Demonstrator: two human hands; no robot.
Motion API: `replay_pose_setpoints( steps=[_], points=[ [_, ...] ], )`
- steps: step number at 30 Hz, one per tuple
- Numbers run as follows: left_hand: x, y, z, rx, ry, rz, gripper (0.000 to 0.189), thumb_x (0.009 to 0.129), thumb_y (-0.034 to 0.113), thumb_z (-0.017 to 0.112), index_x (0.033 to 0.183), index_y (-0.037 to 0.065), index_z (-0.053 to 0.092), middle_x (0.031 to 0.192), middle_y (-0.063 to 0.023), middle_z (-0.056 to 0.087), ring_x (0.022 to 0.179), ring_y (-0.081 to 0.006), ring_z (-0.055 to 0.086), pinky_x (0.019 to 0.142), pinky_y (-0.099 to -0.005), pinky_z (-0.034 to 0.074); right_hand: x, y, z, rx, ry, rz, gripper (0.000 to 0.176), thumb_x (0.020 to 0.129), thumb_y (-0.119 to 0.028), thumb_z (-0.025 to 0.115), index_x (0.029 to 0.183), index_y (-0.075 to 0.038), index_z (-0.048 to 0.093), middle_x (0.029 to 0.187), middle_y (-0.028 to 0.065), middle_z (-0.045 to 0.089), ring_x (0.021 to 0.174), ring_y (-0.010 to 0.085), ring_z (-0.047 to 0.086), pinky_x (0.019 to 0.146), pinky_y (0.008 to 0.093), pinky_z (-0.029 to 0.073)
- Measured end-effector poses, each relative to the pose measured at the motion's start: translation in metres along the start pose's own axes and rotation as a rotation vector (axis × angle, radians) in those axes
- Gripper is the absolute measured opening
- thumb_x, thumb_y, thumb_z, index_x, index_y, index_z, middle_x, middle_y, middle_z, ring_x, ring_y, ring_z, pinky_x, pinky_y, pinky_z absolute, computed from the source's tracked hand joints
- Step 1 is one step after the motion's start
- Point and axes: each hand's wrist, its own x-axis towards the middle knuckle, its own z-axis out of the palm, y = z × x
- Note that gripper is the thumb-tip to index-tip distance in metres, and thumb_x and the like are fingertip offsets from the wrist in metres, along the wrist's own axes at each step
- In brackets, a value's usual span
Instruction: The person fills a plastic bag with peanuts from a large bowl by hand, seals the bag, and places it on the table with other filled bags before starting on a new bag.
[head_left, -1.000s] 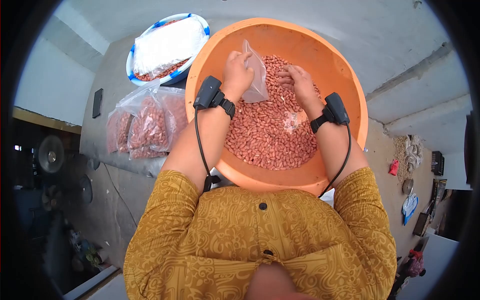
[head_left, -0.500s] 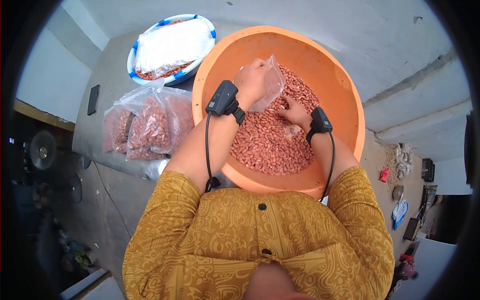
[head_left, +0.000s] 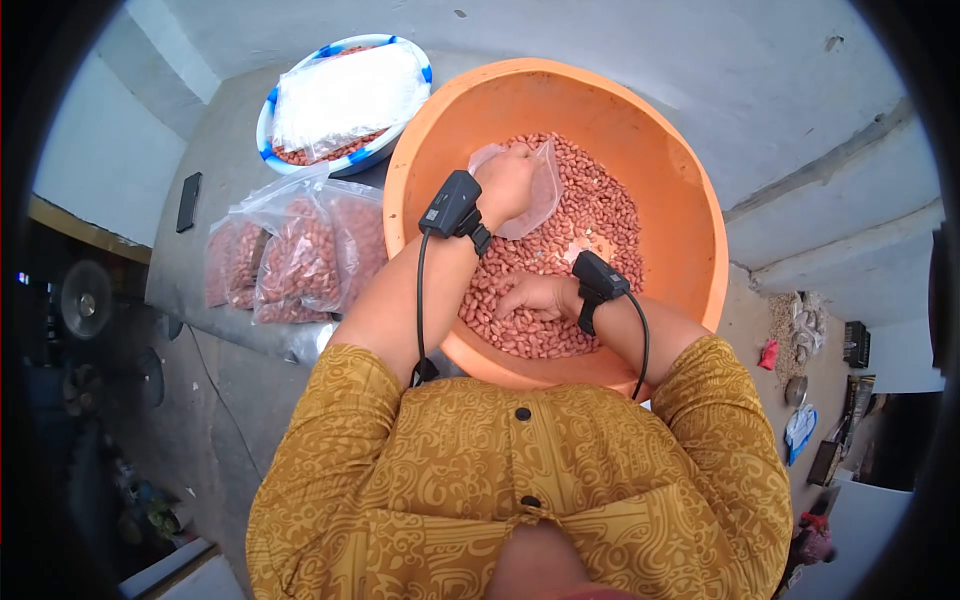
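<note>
A large orange basin holds a heap of reddish-brown peanuts. Inside it, my left hand is closed on a clear plastic bag, which hangs over the heap; the bag looks flat, though the hand covers part of it. My right hand rests in the peanuts at the near side of the basin, fingers apart and their tips partly sunk among the nuts. A pale patch shows in the heap just beyond the right wrist; what it is I cannot make out.
Left of the basin, several filled zip bags lie on the grey table. Behind them, a blue-and-white basin holds peanuts under a stack of clear plastic bags. A phone lies near the table's left edge.
My right hand has moved toward me and left, from mid-heap to the near side of the peanuts. My left hand and the plastic bag have shifted slightly lower.
</note>
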Motion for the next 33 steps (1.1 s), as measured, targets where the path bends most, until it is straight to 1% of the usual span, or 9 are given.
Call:
replay_pose_setpoints(
  steps=[5,9,15,20,23,27,30,32,33],
  points=[
    [-0.002,-0.008,0.005,-0.094,0.052,0.02,0.042,0.07,-0.003,0.053,0.109,0.009,0.062,0.105,-0.0117,0.058,0.099,-0.0295,0.056,0.084,-0.0371,0.046,-0.028,-0.028,-0.009,0.461,-0.125,-0.185,0.007,0.076,-0.003,0.061,0.082,-0.003,0.057,0.08,0.0084,0.061,0.048,0.015,0.055,0.037,0.0192,0.041],
    [-0.001,-0.006,-0.003,-0.151,-0.023,-0.044,0.047,0.068,-0.001,0.059,0.114,0.008,0.058,0.108,-0.0134,0.056,0.102,-0.0306,0.054,0.086,-0.0362,0.045,-0.071,-0.077,-0.027,0.62,-0.069,-0.614,0.009,0.08,-0.002,0.055,0.088,0.001,0.057,0.082,0.0155,0.062,0.06,0.018,0.063,0.042,0.0223,0.049],
    [0.0,0.007,0.013,-0.343,-0.01,0.073,0.053,0.065,0.003,0.066,0.117,0.005,0.054,0.109,-0.0171,0.054,0.103,-0.0329,0.052,0.088,-0.0356,0.044,-0.086,-0.086,-0.028,0.867,0.576,-0.692,0.011,0.084,-0.006,0.051,0.089,0.0,0.058,0.074,0.0122,0.061,0.064,0.0176,0.062,0.056,0.0283,0.054],
    [-0.004,0.013,0.016,-0.332,-0.141,0.08,0.055,0.066,0.001,0.062,0.119,-0.002,0.05,0.111,-0.0187,0.053,0.104,-0.0341,0.052,0.089,-0.035,0.044,-0.074,-0.061,-0.057,0.687,0.539,-0.678,0.017,0.086,-0.014,0.052,0.098,-0.004,0.06,0.08,0.0057,0.06,0.068,0.0137,0.056,0.057,0.0245,0.046],
    [-0.004,0.01,0.019,-0.28,-0.164,0.026,0.058,0.065,0.0,0.059,0.122,-0.001,0.048,0.113,-0.0189,0.052,0.106,-0.0341,0.052,0.089,-0.0351,0.044,-0.082,-0.069,-0.05,0.571,0.797,-0.685,0.019,0.085,-0.018,0.054,0.095,-0.004,0.061,0.079,0.004,0.059,0.067,0.0131,0.056,0.056,0.0258,0.045],
    [-0.003,0.007,0.014,-0.2,-0.224,-0.005,0.066,0.065,-0.001,0.059,0.129,0.0,0.042,0.119,-0.0203,0.05,0.108,-0.0347,0.051,0.091,-0.0358,0.043,-0.067,-0.02,-0.121,0.017,1.105,-0.416,0.02,0.08,-0.022,0.056,0.09,-0.006,0.062,0.074,0.0058,0.061,0.062,0.0169,0.06,0.05,0.0321,0.047],
    [-0.004,0.003,0.02,-0.147,-0.262,0.004,0.074,0.063,0.0,0.061,0.133,0.001,0.037,0.121,-0.0222,0.049,0.109,-0.035,0.05,0.091,-0.0363,0.043,-0.062,0.009,-0.121,-0.369,0.754,0.113,0.024,0.078,-0.023,0.056,0.092,-0.005,0.061,0.072,0.0081,0.062,0.058,0.0185,0.06,0.049,0.035,0.049],
    [-0.007,-0.001,0.024,-0.138,-0.249,0.05,0.072,0.064,0.003,0.061,0.132,0.002,0.038,0.113,-0.0229,0.053,0.102,-0.0346,0.054,0.084,-0.0373,0.046,-0.056,0.008,-0.081,-0.649,0.537,0.343,0.042,0.073,-0.032,0.067,0.106,-0.006,0.062,0.092,0.0138,0.063,0.081,0.0245,0.062,0.055,0.0397,0.052],
    [-0.007,-0.002,0.024,-0.132,-0.242,0.075,0.071,0.065,0.004,0.06,0.132,0.002,0.038,0.11,-0.0233,0.055,0.098,-0.0344,0.056,0.081,-0.0378,0.047,-0.052,0.003,-0.064,-0.573,0.479,0.355,0.055,0.071,-0.037,0.069,0.115,-0.007,0.056,0.107,0.0151,0.057,0.094,0.0265,0.057,0.072,0.0407,0.047]
  ],
)
